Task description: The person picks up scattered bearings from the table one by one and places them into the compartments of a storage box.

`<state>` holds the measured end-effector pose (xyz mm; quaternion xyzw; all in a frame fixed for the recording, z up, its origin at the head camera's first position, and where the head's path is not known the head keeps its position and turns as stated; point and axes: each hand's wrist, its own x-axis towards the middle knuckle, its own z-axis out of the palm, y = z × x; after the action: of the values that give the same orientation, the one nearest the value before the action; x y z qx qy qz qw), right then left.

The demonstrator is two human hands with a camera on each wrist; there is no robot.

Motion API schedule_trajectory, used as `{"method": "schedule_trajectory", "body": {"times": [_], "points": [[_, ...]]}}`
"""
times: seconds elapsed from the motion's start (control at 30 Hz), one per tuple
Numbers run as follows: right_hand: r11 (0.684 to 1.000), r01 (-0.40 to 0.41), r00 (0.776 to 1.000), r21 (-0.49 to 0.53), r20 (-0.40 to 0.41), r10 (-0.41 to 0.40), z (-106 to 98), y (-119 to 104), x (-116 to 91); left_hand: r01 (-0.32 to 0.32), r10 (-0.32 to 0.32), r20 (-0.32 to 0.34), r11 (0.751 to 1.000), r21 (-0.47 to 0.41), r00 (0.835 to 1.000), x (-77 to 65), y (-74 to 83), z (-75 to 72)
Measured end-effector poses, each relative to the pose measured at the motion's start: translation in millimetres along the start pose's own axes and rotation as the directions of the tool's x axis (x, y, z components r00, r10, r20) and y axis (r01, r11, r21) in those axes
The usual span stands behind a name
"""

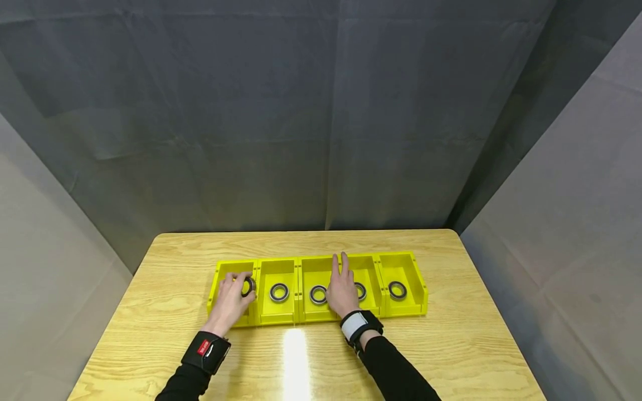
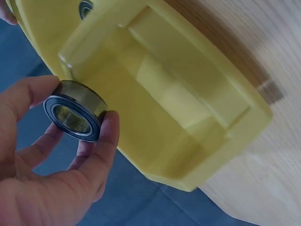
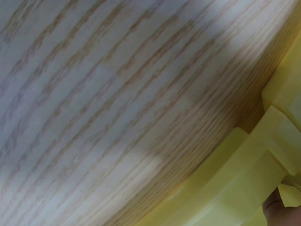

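My left hand (image 1: 229, 301) pinches a ball bearing (image 2: 75, 113) by its outer rim, between the thumb and fingers. It is over the leftmost yellow bin (image 2: 188, 99), and the bearing is tilted in the left wrist view. My right hand (image 1: 343, 289) is over the wall between the third and fourth bins, with two fingers stretched forward. Its other fingers are mostly hidden. Beside that hand lie a bearing (image 1: 317, 295) in the third bin and a partly covered bearing (image 1: 361, 291) in the fourth. In the right wrist view only a bit of the hand (image 3: 282, 214) shows.
Several yellow bins (image 1: 278, 319) stand side by side in a row on the wooden table (image 1: 441, 351). One bearing (image 1: 278, 299) lies in the second bin, another bearing (image 1: 397, 297) in the rightmost. Grey cloth (image 1: 251, 139) hangs behind the table and along both sides.
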<state>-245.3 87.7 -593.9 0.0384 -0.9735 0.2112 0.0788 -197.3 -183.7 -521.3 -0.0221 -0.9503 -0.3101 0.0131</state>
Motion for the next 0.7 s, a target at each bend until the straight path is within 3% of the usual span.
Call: {"method": "schedule_trajectory", "body": {"times": [0.33, 0.7], "points": [[1.0, 0.005, 1.0, 0.015, -0.014, -0.005, -1, 0, -1, 0.057, -0.058, 0.013, 0.998, 0.037, 0.998, 0.1, -25.5, 2.9], [0.999, -0.025, 1.0, 0.021, 0.016, 0.025, -2, -1, 0, 0.074, -0.086, 0.082, 0.988, 0.138, 0.993, 7.7, -35.2, 24.1]]}}
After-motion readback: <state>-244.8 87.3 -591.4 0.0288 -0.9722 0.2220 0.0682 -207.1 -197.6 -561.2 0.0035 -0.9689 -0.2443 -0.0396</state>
